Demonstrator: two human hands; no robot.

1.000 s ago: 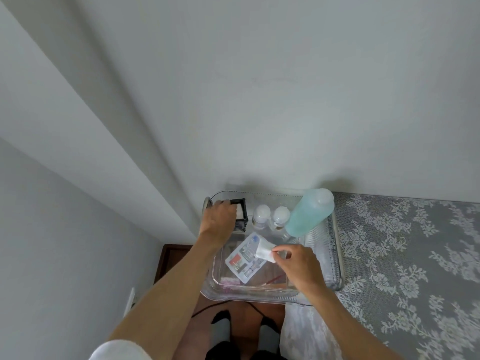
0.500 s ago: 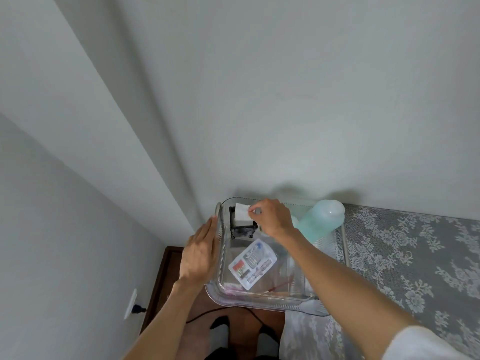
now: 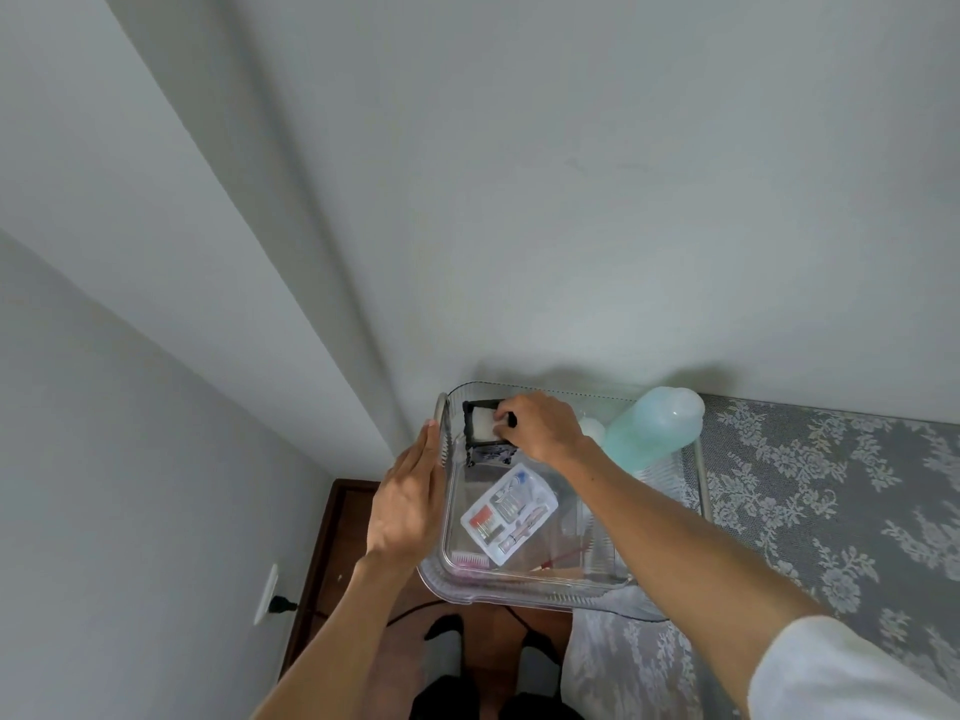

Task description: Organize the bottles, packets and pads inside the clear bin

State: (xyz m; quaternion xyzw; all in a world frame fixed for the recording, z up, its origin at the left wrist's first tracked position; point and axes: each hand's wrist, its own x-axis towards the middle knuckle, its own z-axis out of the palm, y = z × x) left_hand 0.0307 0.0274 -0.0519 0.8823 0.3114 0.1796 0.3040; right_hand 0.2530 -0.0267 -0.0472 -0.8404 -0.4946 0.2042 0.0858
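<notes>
Keep your left hand [image 3: 408, 504] flat on the clear bin [image 3: 519, 584] wall while your right hand [image 3: 540, 426], pinching the white pad [image 3: 482, 427], seats it squarely in the black holder [image 3: 485, 449] at the bin's far-left corner.

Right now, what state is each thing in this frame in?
Clear bin: open-topped, overhanging the table edge.
Black holder: upright in the bin's far left corner.
White pad: pinched, in the holder.
Packet: flat on the bin floor.
Blue bottle: capped, leaning.
Left hand: flat against the bin wall.
Right hand: grip on the pad.

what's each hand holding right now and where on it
Right hand pinches a white pad by its right edge over the black holder. Left hand holds nothing, flat against the clear bin.
</notes>
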